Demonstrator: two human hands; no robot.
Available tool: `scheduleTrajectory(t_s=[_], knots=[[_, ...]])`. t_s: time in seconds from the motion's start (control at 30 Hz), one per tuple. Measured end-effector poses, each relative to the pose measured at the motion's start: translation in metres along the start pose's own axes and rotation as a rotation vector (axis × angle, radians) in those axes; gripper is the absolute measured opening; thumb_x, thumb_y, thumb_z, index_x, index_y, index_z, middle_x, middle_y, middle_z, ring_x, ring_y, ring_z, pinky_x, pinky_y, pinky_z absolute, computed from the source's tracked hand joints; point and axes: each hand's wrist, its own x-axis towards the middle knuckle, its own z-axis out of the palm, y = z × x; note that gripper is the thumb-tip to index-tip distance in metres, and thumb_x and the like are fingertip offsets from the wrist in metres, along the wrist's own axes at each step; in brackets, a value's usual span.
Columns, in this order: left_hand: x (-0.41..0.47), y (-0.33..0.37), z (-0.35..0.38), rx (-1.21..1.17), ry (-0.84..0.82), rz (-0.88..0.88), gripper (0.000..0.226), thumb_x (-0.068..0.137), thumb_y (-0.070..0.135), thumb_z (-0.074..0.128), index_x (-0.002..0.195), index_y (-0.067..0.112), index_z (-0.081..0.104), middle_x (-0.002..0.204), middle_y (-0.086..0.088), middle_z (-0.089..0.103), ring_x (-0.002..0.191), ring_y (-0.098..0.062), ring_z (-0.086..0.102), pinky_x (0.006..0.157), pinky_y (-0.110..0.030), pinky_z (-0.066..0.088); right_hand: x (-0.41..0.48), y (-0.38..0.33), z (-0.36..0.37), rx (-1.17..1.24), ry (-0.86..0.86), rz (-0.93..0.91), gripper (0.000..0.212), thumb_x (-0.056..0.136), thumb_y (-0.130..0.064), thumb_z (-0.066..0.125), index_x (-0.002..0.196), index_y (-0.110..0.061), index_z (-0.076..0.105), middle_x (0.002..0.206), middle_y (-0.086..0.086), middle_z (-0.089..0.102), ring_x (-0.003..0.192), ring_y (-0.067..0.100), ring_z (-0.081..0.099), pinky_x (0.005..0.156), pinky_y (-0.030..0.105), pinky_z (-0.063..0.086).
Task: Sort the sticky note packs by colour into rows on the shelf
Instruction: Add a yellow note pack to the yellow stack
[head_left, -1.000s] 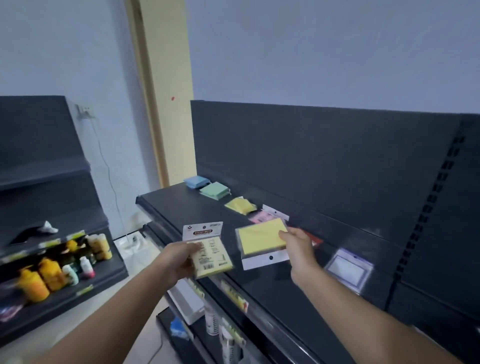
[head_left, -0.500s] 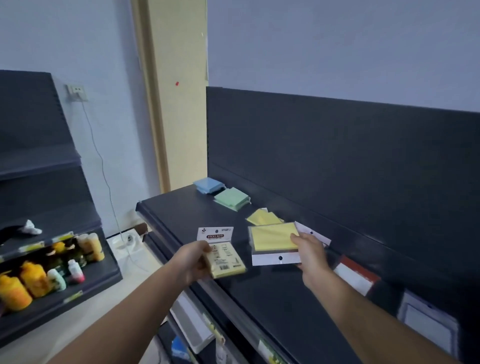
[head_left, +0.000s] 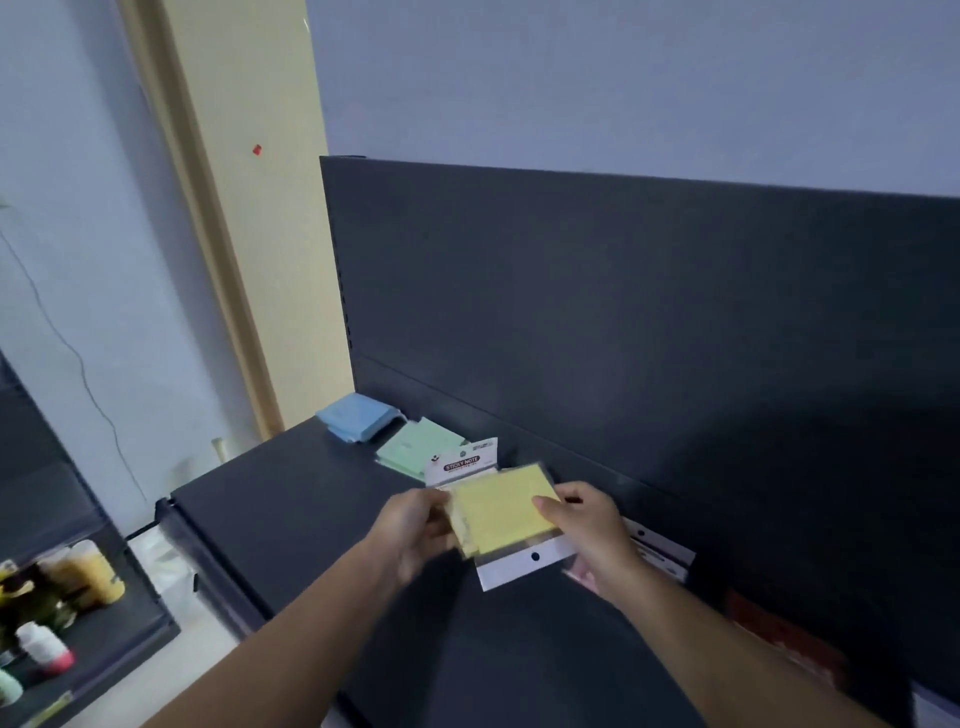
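Observation:
Over the dark shelf (head_left: 291, 499) I hold two yellow sticky note packs stacked together. My right hand (head_left: 589, 530) grips the upper yellow pack (head_left: 501, 512), whose white hang tab points toward me. My left hand (head_left: 413, 527) grips the lower pack (head_left: 460, 462) under it; only its white "STICKY NOTE" header shows. Against the back panel lie a blue pack pile (head_left: 356, 423) and a green pack pile (head_left: 415, 454). A pink pack (head_left: 582, 574) peeks out under my right wrist.
White hang tabs of further packs (head_left: 660, 553) and a red-edged pack (head_left: 779, 631) lie along the back panel at right. A lower shelf with bottles (head_left: 78, 582) stands at the left. A cable hangs on the wall.
My hands came together: the left pack slid under the right one, and both moved toward the back panel near the green pile. The view swung left and down.

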Motion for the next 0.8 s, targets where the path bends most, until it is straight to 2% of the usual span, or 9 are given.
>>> scheduleTrajectory(t_s=[0.17, 0.23, 0.33, 0.4, 0.5, 0.57, 0.6, 0.67, 0.8], knots=[[0.050, 0.007, 0.020, 0.120, -0.130, -0.003, 0.026, 0.091, -0.004, 0.037, 0.095, 0.002, 0.062, 0.089, -0.014, 0.066, 0.073, -0.023, 0.061, 0.052, -0.027, 0.055, 0.024, 0.003, 0.001, -0.314, 0.247, -0.084, 0.021, 0.084, -0.032, 0.066, 0.092, -0.015, 0.056, 0.090, 0.003, 0.064, 0.083, 0.019, 0.060, 0.074, 0.033, 0.048], [0.066, 0.009, 0.027, 0.215, -0.159, 0.016, 0.024, 0.088, -0.004, 0.040, 0.084, 0.003, 0.062, 0.078, -0.014, 0.062, 0.062, -0.022, 0.055, 0.048, -0.025, 0.047, 0.029, 0.002, 0.002, -0.444, 0.302, -0.060, 0.027, 0.082, -0.039, 0.065, 0.095, -0.017, 0.056, 0.089, -0.001, 0.063, 0.084, 0.017, 0.061, 0.073, 0.032, 0.048], [0.086, 0.010, 0.031, 0.387, -0.157, 0.121, 0.012, 0.080, 0.006, 0.048, 0.070, 0.011, 0.051, 0.060, -0.004, 0.050, 0.049, -0.017, 0.045, 0.044, -0.019, 0.036, 0.038, -0.001, 0.013, -0.738, 0.320, -0.007, 0.038, 0.082, -0.050, 0.061, 0.102, -0.019, 0.052, 0.096, -0.001, 0.064, 0.091, 0.019, 0.062, 0.071, 0.030, 0.044], [0.097, 0.005, 0.030, 0.538, -0.187, 0.236, 0.005, 0.079, 0.008, 0.053, 0.079, 0.013, 0.053, 0.069, -0.002, 0.054, 0.063, -0.018, 0.051, 0.055, -0.024, 0.040, 0.044, -0.003, 0.024, -0.875, 0.330, 0.022, 0.045, 0.083, -0.054, 0.058, 0.106, -0.017, 0.049, 0.102, 0.001, 0.065, 0.094, 0.021, 0.062, 0.071, 0.030, 0.044], [0.115, -0.005, 0.026, 0.818, -0.251, 0.424, 0.034, 0.074, 0.004, 0.057, 0.107, 0.010, 0.054, 0.102, -0.007, 0.058, 0.097, -0.023, 0.057, 0.079, -0.029, 0.047, 0.052, -0.006, 0.034, -0.986, 0.340, 0.050, 0.048, 0.083, -0.057, 0.056, 0.106, -0.015, 0.046, 0.103, 0.004, 0.064, 0.092, 0.022, 0.062, 0.065, 0.028, 0.039], [0.121, -0.009, 0.025, 1.011, -0.264, 0.511, 0.052, 0.079, 0.003, 0.059, 0.128, 0.005, 0.042, 0.128, -0.011, 0.043, 0.119, -0.026, 0.043, 0.099, -0.029, 0.035, 0.054, -0.010, 0.034, -1.040, 0.329, 0.061, 0.048, 0.083, -0.056, 0.056, 0.104, -0.014, 0.048, 0.104, 0.005, 0.064, 0.091, 0.021, 0.061, 0.064, 0.028, 0.036], [0.121, -0.010, 0.025, 1.071, -0.272, 0.551, 0.055, 0.084, 0.004, 0.058, 0.134, 0.003, 0.035, 0.136, -0.012, 0.034, 0.125, -0.025, 0.036, 0.102, -0.026, 0.028, 0.055, -0.011, 0.035, -1.047, 0.324, 0.067, 0.048, 0.083, -0.056, 0.056, 0.104, -0.013, 0.049, 0.104, 0.005, 0.063, 0.092, 0.022, 0.061, 0.064, 0.028, 0.036], [0.122, -0.012, 0.025, 1.106, -0.290, 0.602, 0.057, 0.087, 0.006, 0.057, 0.137, 0.003, 0.031, 0.142, -0.014, 0.026, 0.128, -0.025, 0.030, 0.103, -0.025, 0.023, 0.055, -0.012, 0.036, -1.045, 0.333, 0.083, 0.048, 0.083, -0.055, 0.056, 0.103, -0.012, 0.050, 0.105, 0.007, 0.064, 0.094, 0.023, 0.061, 0.065, 0.029, 0.037], [0.122, -0.014, 0.029, 1.189, -0.179, 0.817, 0.060, 0.063, 0.001, 0.078, 0.118, -0.003, 0.054, 0.123, -0.027, 0.047, 0.113, -0.042, 0.044, 0.096, -0.047, 0.035, 0.044, -0.009, 0.038, -1.052, 0.369, 0.128, 0.043, 0.085, -0.053, 0.054, 0.099, -0.013, 0.049, 0.106, 0.009, 0.064, 0.097, 0.028, 0.061, 0.067, 0.030, 0.037]])
